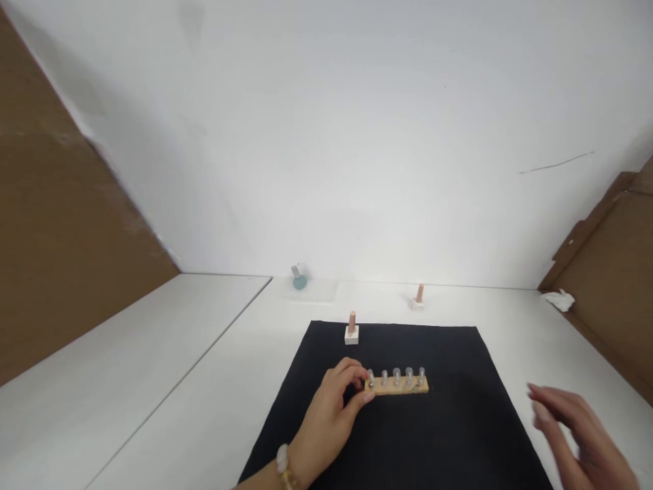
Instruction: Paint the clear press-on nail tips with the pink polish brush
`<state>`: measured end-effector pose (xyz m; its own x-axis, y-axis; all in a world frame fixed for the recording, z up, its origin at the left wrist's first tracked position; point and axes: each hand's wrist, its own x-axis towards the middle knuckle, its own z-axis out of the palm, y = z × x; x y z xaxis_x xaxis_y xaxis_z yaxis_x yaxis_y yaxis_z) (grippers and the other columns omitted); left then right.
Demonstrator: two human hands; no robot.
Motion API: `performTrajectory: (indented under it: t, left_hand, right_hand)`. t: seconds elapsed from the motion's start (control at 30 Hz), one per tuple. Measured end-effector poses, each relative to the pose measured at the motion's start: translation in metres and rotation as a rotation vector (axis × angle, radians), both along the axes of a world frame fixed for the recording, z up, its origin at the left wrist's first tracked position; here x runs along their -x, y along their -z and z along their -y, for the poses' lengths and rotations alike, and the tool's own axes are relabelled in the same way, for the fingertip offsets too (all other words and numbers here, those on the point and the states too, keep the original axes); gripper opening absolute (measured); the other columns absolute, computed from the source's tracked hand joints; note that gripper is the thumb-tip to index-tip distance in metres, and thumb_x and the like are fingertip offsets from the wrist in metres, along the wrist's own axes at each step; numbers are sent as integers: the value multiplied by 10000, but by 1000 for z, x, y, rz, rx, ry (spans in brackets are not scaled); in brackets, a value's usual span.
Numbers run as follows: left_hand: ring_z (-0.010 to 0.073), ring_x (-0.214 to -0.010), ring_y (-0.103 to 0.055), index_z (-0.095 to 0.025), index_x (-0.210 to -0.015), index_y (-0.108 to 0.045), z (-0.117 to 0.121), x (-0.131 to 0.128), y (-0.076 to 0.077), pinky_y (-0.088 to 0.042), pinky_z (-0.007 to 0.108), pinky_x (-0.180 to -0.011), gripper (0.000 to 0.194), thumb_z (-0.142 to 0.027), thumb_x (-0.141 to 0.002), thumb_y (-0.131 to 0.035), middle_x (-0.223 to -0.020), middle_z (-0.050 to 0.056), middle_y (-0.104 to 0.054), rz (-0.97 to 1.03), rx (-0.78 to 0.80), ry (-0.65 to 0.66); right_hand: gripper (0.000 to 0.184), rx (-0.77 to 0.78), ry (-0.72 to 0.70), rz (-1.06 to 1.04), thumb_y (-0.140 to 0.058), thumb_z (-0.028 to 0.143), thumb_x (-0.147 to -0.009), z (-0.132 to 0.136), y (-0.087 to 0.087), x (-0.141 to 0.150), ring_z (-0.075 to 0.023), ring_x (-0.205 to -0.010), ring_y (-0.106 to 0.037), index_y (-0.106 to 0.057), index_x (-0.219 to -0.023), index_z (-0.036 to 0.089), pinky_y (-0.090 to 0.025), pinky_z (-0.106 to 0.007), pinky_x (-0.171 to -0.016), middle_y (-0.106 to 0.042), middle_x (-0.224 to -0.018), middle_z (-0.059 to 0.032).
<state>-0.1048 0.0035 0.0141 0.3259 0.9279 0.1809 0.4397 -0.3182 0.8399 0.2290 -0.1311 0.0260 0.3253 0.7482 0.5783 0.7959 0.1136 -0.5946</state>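
A narrow wooden strip [396, 385] lies crosswise on a black cloth [439, 435], with several clear upright pegs [396, 376] standing in a row along it. My left hand [326, 423] curls around the strip's left end, with thumb and fingers closing on either side of the leftmost peg. My right hand [579, 435], blurred by motion, hovers low at the lower right with its fingers apart, holding nothing. It is near the cloth's right edge. A tan peg on a small white block [352, 334] stands on the cloth's far edge.
A second tan peg on a white block [418, 298] stands on the white table [204, 381] beyond the cloth. Further left, a teal and grey object [299, 278] sits on a clear sheet. Crumpled white tissue [558, 299] lies at the right. Brown cardboard panels [602, 258] flank the table.
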Motion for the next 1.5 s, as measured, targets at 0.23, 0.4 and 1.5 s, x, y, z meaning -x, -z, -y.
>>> performTrajectory:
  t: [0.23, 0.4, 1.5]
  left_hand:
    - [350, -1306, -556, -251, -844, -722, -7, 1, 20, -417, 567, -1124, 207, -51, -791, -705, -1320, 72, -700, -106, -47, 9]
    - [365, -1356, -546, -286, -1011, -777, 1, 5, 26, -405, 601, -1171, 361, -55, -735, -753, -1380, 82, -675, -147, 35, 20]
    - [218, -718, -602, -209, -995, -580, -66, 18, -12, -496, 354, -709, 150, -185, -849, -603, -815, -13, -579, -205, 146, -127]
  right_hand:
    - [340, 147, -243, -15, -486, 472, -1041, -128, -7, 23, -230, -792, -710, -722, -1088, 232, -613, -376, -761, -735, -951, -83]
    - [307, 335, -237, 42, -654, 345, -1014, -223, 16, 29, -217, -979, -703, -639, -1271, 177, -607, -408, -834, -685, -1221, -89]
    - [484, 423, -578, 41, -702, 361, -932, -197, -10, 74, -234, -1012, -656, -561, -1387, 278, -541, -391, -917, -646, -1153, -65]
